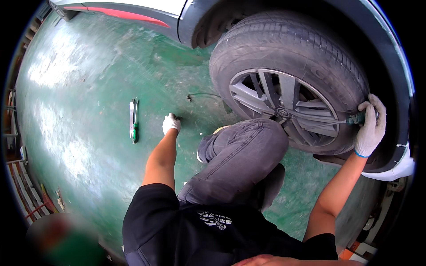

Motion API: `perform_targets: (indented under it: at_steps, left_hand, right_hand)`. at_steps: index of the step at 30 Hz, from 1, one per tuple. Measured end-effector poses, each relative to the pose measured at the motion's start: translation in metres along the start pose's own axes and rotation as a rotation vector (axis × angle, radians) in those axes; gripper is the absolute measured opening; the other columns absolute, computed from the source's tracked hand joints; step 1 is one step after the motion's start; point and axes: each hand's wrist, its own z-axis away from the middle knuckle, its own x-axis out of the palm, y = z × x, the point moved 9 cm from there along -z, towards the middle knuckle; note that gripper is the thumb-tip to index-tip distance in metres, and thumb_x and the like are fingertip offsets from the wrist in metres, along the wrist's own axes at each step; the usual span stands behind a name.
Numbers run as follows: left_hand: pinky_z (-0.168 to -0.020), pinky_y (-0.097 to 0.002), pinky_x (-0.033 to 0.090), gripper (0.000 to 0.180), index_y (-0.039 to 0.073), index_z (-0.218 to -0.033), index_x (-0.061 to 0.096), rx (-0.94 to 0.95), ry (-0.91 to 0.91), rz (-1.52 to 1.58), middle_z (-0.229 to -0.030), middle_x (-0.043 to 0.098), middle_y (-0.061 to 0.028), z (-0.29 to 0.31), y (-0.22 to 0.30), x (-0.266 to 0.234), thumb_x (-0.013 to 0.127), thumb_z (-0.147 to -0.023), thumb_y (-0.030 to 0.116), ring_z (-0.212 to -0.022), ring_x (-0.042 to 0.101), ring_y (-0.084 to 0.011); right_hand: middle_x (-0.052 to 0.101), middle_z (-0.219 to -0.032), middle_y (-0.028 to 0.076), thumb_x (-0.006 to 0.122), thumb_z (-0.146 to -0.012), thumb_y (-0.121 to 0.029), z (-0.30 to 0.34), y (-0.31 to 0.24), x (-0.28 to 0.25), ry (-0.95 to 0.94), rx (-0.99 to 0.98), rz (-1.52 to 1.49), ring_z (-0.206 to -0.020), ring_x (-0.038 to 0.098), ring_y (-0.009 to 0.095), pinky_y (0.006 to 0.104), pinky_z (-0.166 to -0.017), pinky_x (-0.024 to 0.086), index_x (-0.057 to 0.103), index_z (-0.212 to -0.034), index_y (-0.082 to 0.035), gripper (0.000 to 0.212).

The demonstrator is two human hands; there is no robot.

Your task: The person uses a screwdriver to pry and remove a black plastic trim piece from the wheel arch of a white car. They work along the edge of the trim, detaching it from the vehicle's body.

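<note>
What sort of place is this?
Probably a car repair workshop: there's a car wheel up close, a green-handled screwdriver on the green floor, and a gloved right hand holding a long-shafted tool.

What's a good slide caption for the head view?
Gloved right hand holds a thin-shafted tool at a car wheel; gloved left hand over the green floor.
</note>
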Motion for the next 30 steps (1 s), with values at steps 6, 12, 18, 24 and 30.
perform_targets:
  at_steps: [6,12,18,24,30]
  left_hand:
    - [-0.099,-0.0497,0.056,0.038,0.012,-0.126,0.064,0.189,-0.033,-0.019,-0.136,0.055,-0.0238,0.028,0.043,-0.01,0.073,-0.089,0.018,-0.117,0.065,-0.0432]
    - [-0.092,-0.0501,0.058,0.032,0.012,-0.122,0.066,0.16,-0.004,-0.016,-0.128,0.056,-0.0246,-0.004,0.043,0.001,0.071,-0.092,0.02,-0.107,0.068,-0.0447]
    - [-0.094,-0.0506,0.057,0.028,0.015,-0.121,0.069,0.205,0.075,0.155,-0.126,0.06,-0.0253,-0.055,0.121,-0.007,0.069,-0.094,0.024,-0.111,0.067,-0.0455]
    - [-0.109,-0.0501,0.049,0.04,0.016,-0.131,0.069,0.236,0.014,-0.053,-0.144,0.058,-0.0252,-0.084,0.123,0.021,0.045,-0.106,0.036,-0.13,0.06,-0.0441]
    - [-0.101,-0.0504,0.053,0.058,0.017,-0.145,0.06,0.278,-0.047,-0.018,-0.133,0.064,-0.0266,-0.024,0.153,-0.008,0.073,-0.092,0.038,-0.119,0.065,-0.0446]
  right_hand:
    - [0.071,-0.09,0.008,0.056,-0.103,-0.007,0.0,0.009,-0.015,0.12,0.043,-0.039,-0.082,0.061,0.01,0.0207,-0.072,0.045,0.067,-0.127,0.003,0.029]
    - [0.07,-0.089,0.011,0.055,-0.102,-0.008,-0.006,0.011,-0.007,0.107,0.057,-0.07,-0.085,0.063,0.014,0.0249,-0.082,0.048,0.067,-0.126,0.005,0.03]
    - [0.069,-0.087,0.012,0.053,-0.101,-0.005,-0.005,0.009,-0.014,0.103,0.03,-0.051,-0.085,0.063,0.016,0.0272,-0.084,0.049,0.067,-0.123,0.007,0.029]
    - [0.071,-0.089,0.011,0.058,-0.099,-0.002,-0.004,-0.008,-0.004,0.056,0.005,-0.125,-0.08,0.067,0.016,0.0295,-0.08,0.053,0.068,-0.118,0.007,0.023]
    - [0.077,-0.098,0.009,0.074,-0.091,-0.012,-0.005,-0.005,-0.005,0.056,-0.073,-0.069,-0.082,0.075,0.018,0.0308,-0.075,0.06,0.078,-0.108,-0.006,0.018]
